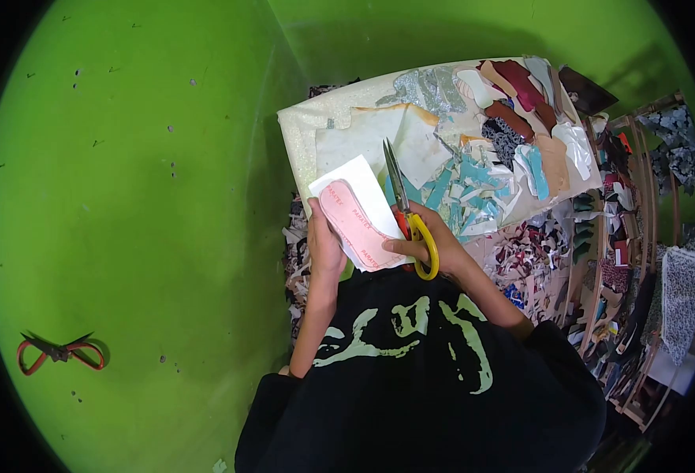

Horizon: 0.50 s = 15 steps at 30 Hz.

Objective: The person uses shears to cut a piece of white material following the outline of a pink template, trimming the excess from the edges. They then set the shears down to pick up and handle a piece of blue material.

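Note:
My left hand [326, 243] grips the left edge of a white sheet with a pink insole-shaped template [353, 223] lying on it; red lettering runs along the template. My right hand [434, 240] is closed around scissors [421, 246] with yellow and red handles, their long blades pointing up and away, close together. The right thumb also presses on the lower right corner of the pink piece. The blades lie beside the sheet's right edge. Both hands are just in front of the table's near edge, and the fingers under the sheet are hidden.
A cloth-covered table [300, 130] carries a white sheet [359, 142], teal scraps [473, 177] and brown and maroon pieces [513, 118]. More scraps [529, 256] are heaped below it. Wooden racks [592, 292] stand at right. Red-handled scissors [61, 352] hang on the green wall [126, 236].

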Motion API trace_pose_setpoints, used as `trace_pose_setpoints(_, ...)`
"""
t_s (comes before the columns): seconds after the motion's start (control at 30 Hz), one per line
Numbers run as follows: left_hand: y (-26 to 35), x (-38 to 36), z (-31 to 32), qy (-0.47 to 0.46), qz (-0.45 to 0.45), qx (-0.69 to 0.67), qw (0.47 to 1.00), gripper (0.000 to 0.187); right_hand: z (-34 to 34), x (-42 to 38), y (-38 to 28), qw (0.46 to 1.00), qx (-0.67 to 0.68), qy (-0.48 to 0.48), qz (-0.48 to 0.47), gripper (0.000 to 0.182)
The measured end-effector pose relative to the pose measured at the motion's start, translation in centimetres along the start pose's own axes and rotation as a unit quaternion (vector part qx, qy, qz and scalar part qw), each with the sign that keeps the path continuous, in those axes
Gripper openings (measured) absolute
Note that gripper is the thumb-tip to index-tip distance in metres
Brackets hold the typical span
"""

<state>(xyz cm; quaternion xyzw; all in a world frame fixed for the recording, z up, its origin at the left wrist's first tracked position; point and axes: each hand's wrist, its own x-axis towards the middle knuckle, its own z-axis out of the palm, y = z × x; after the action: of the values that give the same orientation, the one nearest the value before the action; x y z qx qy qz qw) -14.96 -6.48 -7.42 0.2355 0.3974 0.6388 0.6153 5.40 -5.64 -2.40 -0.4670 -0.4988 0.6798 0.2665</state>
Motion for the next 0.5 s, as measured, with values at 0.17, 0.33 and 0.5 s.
trace_pose_setpoints(0.17,0.4,-0.6,0.6,0.047,0.049,0.080,0.994,0.065,0.4,0.0,0.0,1.000,0.014,0.007,-0.023,0.043)
trace_pose_setpoints(0.33,0.5,-0.7,1.3,0.052,0.044,0.100,0.993,0.067,0.2,0.0,-0.3,0.999,-0.022,0.011,-0.045,0.044)
trace_pose_setpoints(0.5,0.0,-1.3,1.4,-0.003,0.030,0.056,0.998,0.036,-0.6,-0.6,-2.1,0.999,0.007,0.038,-0.011,0.048)
